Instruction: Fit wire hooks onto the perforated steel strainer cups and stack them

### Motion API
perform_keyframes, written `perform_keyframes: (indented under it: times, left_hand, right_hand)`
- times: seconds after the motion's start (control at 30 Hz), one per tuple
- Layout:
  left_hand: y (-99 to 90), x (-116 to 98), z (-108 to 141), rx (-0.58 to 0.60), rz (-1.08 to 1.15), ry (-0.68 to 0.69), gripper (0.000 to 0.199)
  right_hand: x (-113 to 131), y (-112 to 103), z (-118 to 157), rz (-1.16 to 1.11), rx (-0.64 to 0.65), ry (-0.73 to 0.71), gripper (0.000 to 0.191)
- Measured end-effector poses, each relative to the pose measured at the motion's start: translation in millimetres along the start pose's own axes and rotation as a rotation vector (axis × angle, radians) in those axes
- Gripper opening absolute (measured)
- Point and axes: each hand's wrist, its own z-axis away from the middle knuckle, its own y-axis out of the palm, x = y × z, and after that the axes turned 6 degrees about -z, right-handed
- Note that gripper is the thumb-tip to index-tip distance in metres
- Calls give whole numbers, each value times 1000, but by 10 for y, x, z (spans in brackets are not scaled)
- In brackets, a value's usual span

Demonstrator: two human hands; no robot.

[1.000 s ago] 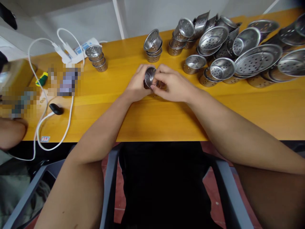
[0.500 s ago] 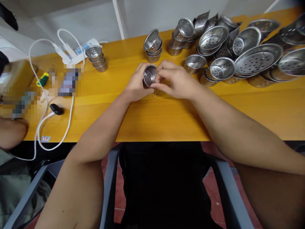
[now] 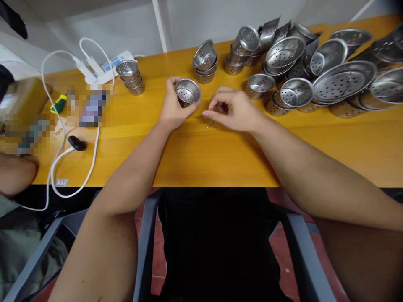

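My left hand (image 3: 174, 105) is wrapped round a small perforated metal cup (image 3: 188, 91), its open top facing up and towards me. Just right of the cup, my right hand (image 3: 229, 110) pinches a thin curved metal wire (image 3: 209, 123) between thumb and fingers. The cup and the right hand are apart. Part of the wire is hidden by the fingers. Behind them stands a short stack of perforated cups (image 3: 205, 63), and a single cup (image 3: 260, 85) rests behind my right hand.
Many metal cups and wide bowls (image 3: 344, 84) crowd the right back. At the left are a cup stack (image 3: 129, 76), a power strip (image 3: 108, 69), white cables, a black plug-like object (image 3: 76, 143) and another person's arm (image 3: 17, 174).
My left hand has moved left with the cup, away from my right hand, and the cup's inside now shows more fully. The right hand keeps its pinch on the wire.
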Motion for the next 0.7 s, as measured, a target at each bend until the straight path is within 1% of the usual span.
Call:
perform_keyframes:
  times: [0.07,0.13,0.2,0.23,0.27,0.3,0.33,0.37,0.4,0.43,0.47,0.5,0.57,0.7]
  left_hand:
    - [-108,16,-44,-84,-53,-50,99]
    - [-304,100,-141,-167,-110,-39,98]
    - [-596,266,-317,-295,-186,37,96]
    - [-772,369,-434,-382,-226,70,94]
    - [-960,476,-565,-457,-273,58,95]
    - [-1151,578,-700,-540,-319,-12,102]
    - [-1338,668,-829,-630,-356,-143,107]
    - [-1509,740,-944,-671,-382,-297,107]
    - [-1657,792,-1037,-641,-392,-432,104]
    - [-1775,823,-1104,-554,-385,-517,103]
    - [-1859,834,-1145,-503,-403,-599,104]
    - [-1909,829,-1164,-469,-427,-634,104]
    - [-1919,784,-1158,-434,-450,-668,103]
    - [-1779,674,-1090,-402,-405,-711,106]
  right_hand:
    - [-81,-5,12,68,53,33,61]
    - [-134,-19,17,123,86,51,54]
    - [-148,-34,18,158,102,66,46]
    - [-144,-38,17,169,108,73,43]
    - [-137,-40,16,174,113,80,40]
    - [-128,-38,16,176,116,86,38]
    - [-122,-34,16,177,119,92,36]
    - [-118,-28,16,176,120,94,35]
    - [-119,-21,16,173,121,93,35]
    - [-123,-14,17,169,122,89,34]
    - [-129,-7,18,166,122,84,34]
    - [-136,-2,20,164,122,79,34]
    - [-146,1,23,159,121,76,36]
    - [-142,-10,26,143,127,84,37]
